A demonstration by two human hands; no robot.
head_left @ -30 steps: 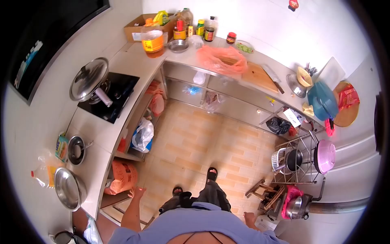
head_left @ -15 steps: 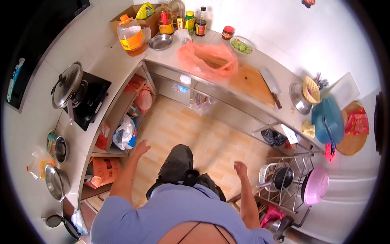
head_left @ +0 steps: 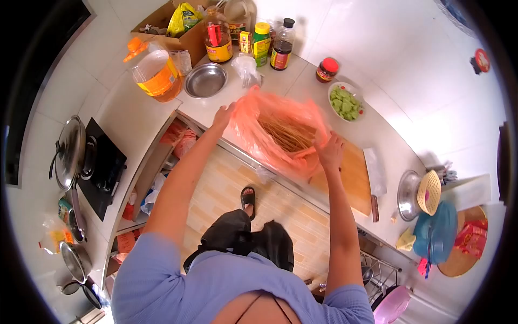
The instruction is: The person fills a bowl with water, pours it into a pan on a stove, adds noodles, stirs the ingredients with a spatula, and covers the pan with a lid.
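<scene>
A thin orange-pink plastic bag (head_left: pixel 245 127) lies on the counter, its mouth wide. Inside it are long, thin brown strands (head_left: pixel 286 132) that look like dried noodles; their exact kind is unclear. My left hand (head_left: pixel 223 115) has its fingers closed at the bag's left edge. On the opposite side, my right hand (head_left: pixel 330 152) pinches the bag's right rim. Partly under the bag's right end sits a wooden cutting board (head_left: pixel 353 181). A cleaver (head_left: pixel 375 175) rests along the board's right edge, handle toward me.
Behind the bag stand a red-lidded jar (head_left: pixel 327 70), a bowl of chopped greens (head_left: pixel 345 102) and several bottles. A metal plate (head_left: pixel 206 81) and a large oil jug (head_left: pixel 156 73) are left. The stove (head_left: pixel 102 167) holds a lidded pan (head_left: pixel 70 151). A metal basin (head_left: pixel 410 194) stands right.
I have come closer to the counter. Both hands have risen from beside my body and reached forward to the plastic bag, taking hold of its two sides. Its mouth is wider now.
</scene>
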